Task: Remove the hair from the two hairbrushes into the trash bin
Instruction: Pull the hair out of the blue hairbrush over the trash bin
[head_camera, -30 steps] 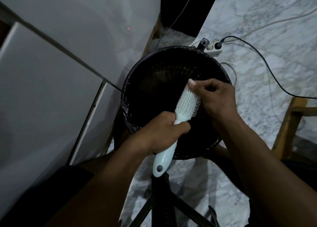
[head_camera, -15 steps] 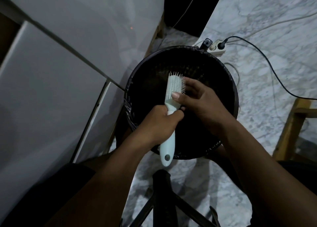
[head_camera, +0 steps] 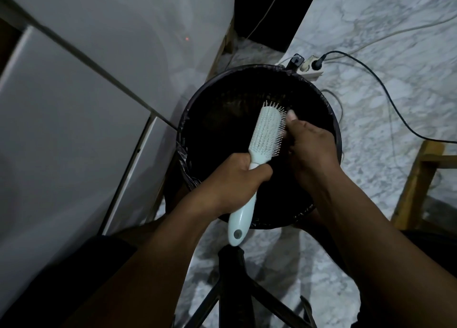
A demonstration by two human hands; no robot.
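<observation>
1. We are looking at a pale panel (head_camera: 81, 119) that is filling the far left, close beside the bin (head_camera: 195, 119); it is leaving little room on that side.
2. Our left hand (head_camera: 230, 181) is closing fully around the neck of the brush (head_camera: 265, 129), just below the head, so the handle end is sticking out near us past the bin's rim. We are judging the brush light and stiff, a hard plastic that could be slippery; a grip at the neck is giving the best control of the head.
3. The brush is hanging over the bin's open mouth, head tilting far and right, bristles facing right. The bristles look thin and springy, so pulling along them rather than across seems kinder to them. Any hair on them is too fine for us to make out in this dim light.
4. Our right hand (head_camera: 311, 147) is curling loosely against the bristle side, fingers bent in and thumb up by the tip; whether it is pinching any hair we cannot tell.
5. The bin is lined with a dark bag and its inside is too dark to read. We are seeing only one brush.
6. A dark stand (head_camera: 235, 273) is rising near us between our arms, just under the handle end, and could be getting bumped.
7. A power strip (head_camera: 309, 69) is lying just beyond the bin, with a cable (head_camera: 385, 100) trailing right over the marble floor (head_camera: 395, 43); a wooden frame (head_camera: 415, 184) is standing at the right, well apart.
</observation>
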